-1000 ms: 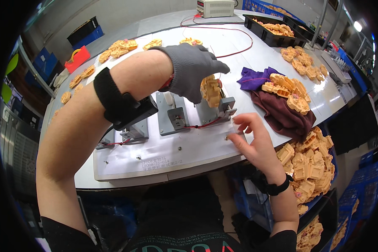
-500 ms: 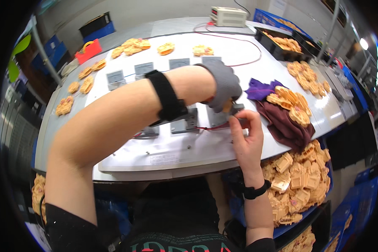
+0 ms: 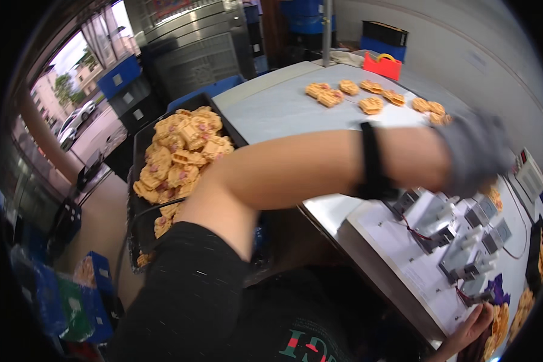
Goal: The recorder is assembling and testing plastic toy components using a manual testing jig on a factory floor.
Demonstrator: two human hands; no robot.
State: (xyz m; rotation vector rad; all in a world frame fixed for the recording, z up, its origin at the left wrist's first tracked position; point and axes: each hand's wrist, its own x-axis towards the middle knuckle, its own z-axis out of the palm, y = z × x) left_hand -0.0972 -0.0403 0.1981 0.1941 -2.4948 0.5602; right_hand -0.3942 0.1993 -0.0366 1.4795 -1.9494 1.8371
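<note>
My left hand [image 3: 478,154], in a grey glove, is stretched across the bench above the row of metal clamp fixtures [image 3: 446,241]. Motion smears its fingers, so its grip and anything in it cannot be made out. A black band [image 3: 371,160] wraps that forearm. Low at the right, my right hand [image 3: 473,329] is at the nearest fixture's end, its fingers curled against a dark grey block [image 3: 481,297]. What they pinch is hidden. The fixtures, with red and black wires, stand on a raised white board [image 3: 398,253]. Beside the right hand lie tan moulded plastic parts [image 3: 499,323] and a purple cloth [image 3: 498,289].
A black crate [image 3: 140,226] heaped with tan parts stands left of the bench. More tan parts [image 3: 326,96] are scattered on the grey bench top [image 3: 271,108]. At the back are a red tape dispenser [image 3: 381,67] and a pole [image 3: 327,30]; a power supply [image 3: 528,172] stands far right.
The view has swung left, bringing the heaped crate and doorway into sight. My left hand has moved away from the right hand and the nearest fixture. My right hand stays at that fixture.
</note>
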